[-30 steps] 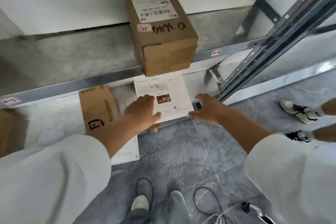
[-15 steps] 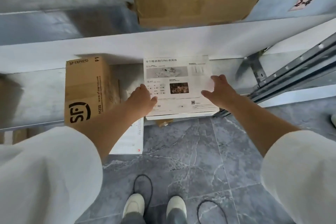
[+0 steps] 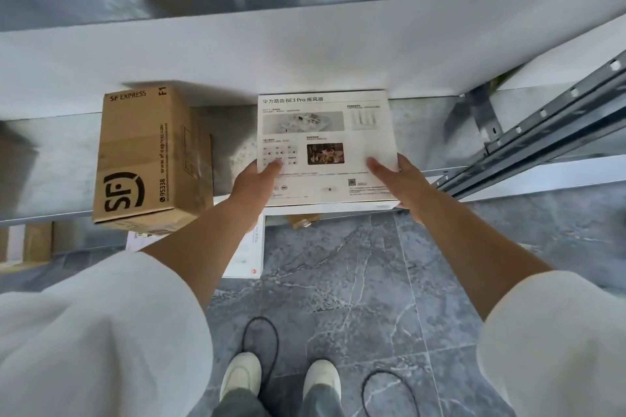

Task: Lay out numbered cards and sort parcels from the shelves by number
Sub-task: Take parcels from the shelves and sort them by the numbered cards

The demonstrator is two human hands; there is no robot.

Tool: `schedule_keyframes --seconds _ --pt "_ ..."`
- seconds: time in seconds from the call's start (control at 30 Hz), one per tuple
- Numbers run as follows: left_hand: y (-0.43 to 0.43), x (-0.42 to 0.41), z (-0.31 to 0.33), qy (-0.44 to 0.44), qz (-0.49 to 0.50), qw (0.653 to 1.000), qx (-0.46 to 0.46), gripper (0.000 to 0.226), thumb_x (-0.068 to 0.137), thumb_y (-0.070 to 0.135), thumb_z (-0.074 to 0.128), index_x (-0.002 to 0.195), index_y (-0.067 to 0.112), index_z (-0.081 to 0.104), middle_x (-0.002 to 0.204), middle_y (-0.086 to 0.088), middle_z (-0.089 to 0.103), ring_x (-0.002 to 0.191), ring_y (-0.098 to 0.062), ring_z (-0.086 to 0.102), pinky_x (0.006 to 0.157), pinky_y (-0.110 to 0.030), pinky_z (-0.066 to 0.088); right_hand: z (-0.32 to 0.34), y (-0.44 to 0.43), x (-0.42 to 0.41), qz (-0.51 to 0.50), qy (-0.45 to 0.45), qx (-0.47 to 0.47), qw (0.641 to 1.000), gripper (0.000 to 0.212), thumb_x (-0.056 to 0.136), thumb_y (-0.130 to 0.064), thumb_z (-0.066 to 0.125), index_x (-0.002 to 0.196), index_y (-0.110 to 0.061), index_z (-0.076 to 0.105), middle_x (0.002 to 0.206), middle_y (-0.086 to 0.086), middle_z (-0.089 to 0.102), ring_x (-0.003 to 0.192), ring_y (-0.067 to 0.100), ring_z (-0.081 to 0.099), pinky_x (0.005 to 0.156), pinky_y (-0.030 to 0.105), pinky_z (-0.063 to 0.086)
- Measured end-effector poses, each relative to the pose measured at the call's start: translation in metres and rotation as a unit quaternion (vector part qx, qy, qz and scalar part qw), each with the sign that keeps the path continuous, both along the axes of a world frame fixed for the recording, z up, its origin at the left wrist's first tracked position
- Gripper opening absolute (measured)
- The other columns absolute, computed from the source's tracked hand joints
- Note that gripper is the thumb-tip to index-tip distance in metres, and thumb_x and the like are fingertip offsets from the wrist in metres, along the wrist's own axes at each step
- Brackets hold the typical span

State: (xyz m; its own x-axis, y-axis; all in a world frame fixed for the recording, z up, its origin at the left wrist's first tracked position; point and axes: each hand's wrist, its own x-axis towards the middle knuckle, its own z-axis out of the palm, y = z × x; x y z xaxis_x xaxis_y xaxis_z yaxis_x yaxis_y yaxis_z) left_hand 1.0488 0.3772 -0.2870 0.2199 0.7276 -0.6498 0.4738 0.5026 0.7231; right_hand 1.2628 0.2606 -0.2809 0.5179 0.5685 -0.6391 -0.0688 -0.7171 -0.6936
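right hand (image 3: 403, 186) now grips white box (image 3: 327, 132)

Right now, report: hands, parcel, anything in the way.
Left hand and right hand grip white box at near corners, thumbs on top. Box at shelf front edge. SF carton to its left, apart.

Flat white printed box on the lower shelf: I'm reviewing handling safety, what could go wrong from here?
The left hand and right hand pinch the flat white printed box only at its near end; it could slip.
The brown SF Express cardboard box stands at the shelf edge beside the left forearm; a nudge might topple it.
Black cable loops by the shoes could snag.
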Motion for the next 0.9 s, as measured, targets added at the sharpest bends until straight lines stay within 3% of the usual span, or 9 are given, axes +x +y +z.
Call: schedule_keyframes --seconds 0.1,0.17,0.27,0.37,0.47,0.67,0.77,0.9 --pt "-0.015 -0.003 0.008 -0.035 0.014 0.999 -0.023 0.026 0.097 0.034 0.054 0.12 0.026 0.06 0.112 0.005 0.069 0.102 -0.016 0.064 0.083 -0.028 0.05 0.006 -0.014 0.0 -0.011 0.006 -0.003 1.0 0.051 0.09 -0.052 0.057 0.132 -0.026 0.052 0.121 -0.001 0.063 0.108 0.021 0.06 0.092 0.037 0.049" --pt "-0.029 -0.008 0.015 -0.05 0.016 0.998 -0.035 0.025 0.095 0.033 0.057 0.119 0.027 0.062 0.115 0.004 0.069 0.103 -0.017 0.065 0.087 -0.032 0.052 0.017 -0.032 0.001 -0.003 0.025 -0.01 1.0 0.043 0.093 -0.046 0.056 0.132 -0.027 0.054 0.117 0.001 0.065 0.1 0.021 0.062 0.079 0.034 0.052" --pt "-0.057 -0.02 0.028 -0.081 -0.004 0.995 -0.05 0.027 0.093 0.03 0.061 0.12 0.029 0.062 0.117 0.003 0.069 0.107 -0.019 0.065 0.097 -0.04 0.05 0.033 -0.066 0.003 0.013 0.032 -0.042 0.999 0.047 0.091 -0.044 0.059 0.135 -0.032 0.051 0.119 0.003 0.066 0.105 0.026 0.062 0.089 0.047 0.053" --pt "-0.082 -0.032 0.047 -0.121 -0.012 0.992 -0.032 0.031 0.093 0.024 0.062 0.123 0.031 0.061 0.114 0.008 0.07 0.103 -0.013 0.067 0.088 -0.03 0.054 0.055 -0.095 0.003 0.021 0.05 -0.019 0.998 0.042 0.088 -0.041 0.064 0.128 -0.041 0.053 0.118 -0.001 0.067 0.108 0.029 0.063 0.092 0.056 0.051" --pt "-0.102 -0.045 0.072 -0.146 -0.002 0.989 -0.004 0.035 0.09 0.024 0.066 0.122 0.038 0.06 0.108 0.016 0.071 0.093 -0.003 0.069 0.073 -0.017 0.056 0.079 -0.12 -0.002 0.025 0.049 0.027 0.998 0.038 0.086 -0.038 0.066 0.121 -0.047 0.056 0.117 -0.001 0.068 0.103 0.027 0.066 0.09 0.052 0.053" --pt "-0.164 -0.096 0.093 -0.172 0.0 0.985 -0.022 0.038 0.091 0.024 0.064 0.126 0.037 0.059 0.117 0.014 0.069 0.111 -0.009 0.064 0.101 -0.034 0.046 0.106 -0.176 -0.056 0.015 0.015 0.072 0.997 0.05 0.087 -0.036 0.066 0.134 -0.044 0.051 0.122 -0.009 0.067 0.106 0.016 0.066 0.099 0.044 0.05" --pt "-0.189 -0.13 0.105 -0.187 -0.006 0.982 -0.02 0.04 0.091 0.025 0.065 0.126 0.041 0.058 0.12 0.014 0.067 0.114 -0.012 0.062 0.106 -0.041 0.042 0.124 -0.204 -0.092 0.019 -0.019 0.087 0.996 0.047 0.087 -0.039 0.065 0.132 -0.047 0.051 0.118 -0.013 0.068 0.106 0.013 0.066 0.102 0.042 0.047" --pt "-0.223 -0.199 0.144 -0.216 0.012 0.976 0.01 0.042 0.092 0.026 0.063 0.128 0.046 0.055 0.121 0.018 0.066 0.113 -0.008 0.063 0.105 -0.038 0.044 0.162 -0.239 -0.157 0.015 -0.013 0.132 0.991 0.049 0.089 -0.034 0.063 0.135 -0.042 0.05 0.117 -0.015 0.068 0.108 0.01 0.066 0.101 0.035 0.047"
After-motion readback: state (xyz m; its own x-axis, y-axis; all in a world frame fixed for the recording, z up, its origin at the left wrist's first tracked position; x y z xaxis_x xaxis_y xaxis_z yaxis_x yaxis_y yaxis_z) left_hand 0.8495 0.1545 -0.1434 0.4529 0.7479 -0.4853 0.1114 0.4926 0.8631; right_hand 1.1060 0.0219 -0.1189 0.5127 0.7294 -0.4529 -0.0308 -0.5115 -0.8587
